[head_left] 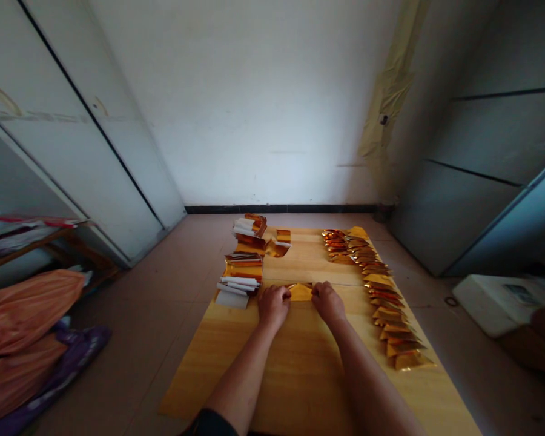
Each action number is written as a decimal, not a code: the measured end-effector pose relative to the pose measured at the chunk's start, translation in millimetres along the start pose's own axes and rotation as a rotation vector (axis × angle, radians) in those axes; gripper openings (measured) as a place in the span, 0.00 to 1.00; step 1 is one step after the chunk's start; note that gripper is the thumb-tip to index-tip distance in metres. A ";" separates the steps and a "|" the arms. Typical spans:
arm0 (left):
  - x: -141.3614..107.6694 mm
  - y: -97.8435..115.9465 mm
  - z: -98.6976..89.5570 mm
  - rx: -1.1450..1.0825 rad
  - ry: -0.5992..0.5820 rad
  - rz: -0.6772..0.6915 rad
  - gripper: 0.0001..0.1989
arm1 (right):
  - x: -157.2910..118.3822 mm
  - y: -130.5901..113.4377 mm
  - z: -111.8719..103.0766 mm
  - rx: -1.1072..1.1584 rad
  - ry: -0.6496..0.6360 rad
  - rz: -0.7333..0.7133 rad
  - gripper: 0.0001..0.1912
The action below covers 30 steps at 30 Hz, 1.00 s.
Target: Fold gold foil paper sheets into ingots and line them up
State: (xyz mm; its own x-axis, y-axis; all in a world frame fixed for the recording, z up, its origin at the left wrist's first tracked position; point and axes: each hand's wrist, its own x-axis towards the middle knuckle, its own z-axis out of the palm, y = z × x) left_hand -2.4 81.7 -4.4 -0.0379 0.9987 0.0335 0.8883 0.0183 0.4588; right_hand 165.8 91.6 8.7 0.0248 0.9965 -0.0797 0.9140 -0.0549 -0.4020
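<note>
Peering forward and down from head height, close above the wooden surface [300, 363], facing straight onto the white wall [263, 115] beyond!

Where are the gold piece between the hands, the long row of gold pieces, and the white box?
Gold piece [301, 293]: head view, its middle.
Row of gold pieces [385, 296]: head view, a piece midway along.
White box [487, 304]: head view, its pale surface.
</note>
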 end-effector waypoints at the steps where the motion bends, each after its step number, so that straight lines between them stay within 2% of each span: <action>1: 0.8 -1.6 -0.1 -0.013 -0.007 0.002 0.09 | 0.1 -0.2 0.0 -0.005 -0.004 -0.001 0.08; 4: 2.2 -4.5 1.1 -0.041 -0.019 0.005 0.12 | 1.0 -1.1 -0.1 -0.028 -0.014 0.002 0.10; 10: 0.1 -0.8 1.6 -0.037 -0.001 -0.013 0.14 | 5.0 -2.4 -0.9 -0.090 -0.037 -0.008 0.22; 15: -4.1 3.6 1.6 0.018 0.057 -0.006 0.07 | 5.9 -4.1 -3.7 -0.093 -0.076 -0.020 0.15; 17: -4.9 3.5 3.6 0.002 0.088 -0.012 0.08 | 4.6 -4.7 -4.8 -0.079 -0.070 -0.010 0.13; 21: -5.4 0.6 7.9 -0.050 0.170 -0.032 0.19 | 1.2 -4.7 -6.2 -0.044 -0.041 -0.031 0.12; 24: -5.2 -2.4 9.2 -0.034 0.202 0.013 0.25 | -0.2 -5.2 -6.5 -0.045 -0.043 -0.038 0.08; 30: -5.6 -4.3 7.1 -0.044 0.153 0.037 0.11 | -0.5 -7.9 -5.4 -0.096 -0.043 -0.053 0.08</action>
State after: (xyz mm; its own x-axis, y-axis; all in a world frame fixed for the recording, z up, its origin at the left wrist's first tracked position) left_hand -2.8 76.4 -12.8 -0.0776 0.9797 0.1849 0.8697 -0.0241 0.4930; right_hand 160.7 91.9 16.8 -0.0403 0.9942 -0.1000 0.9482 0.0065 -0.3176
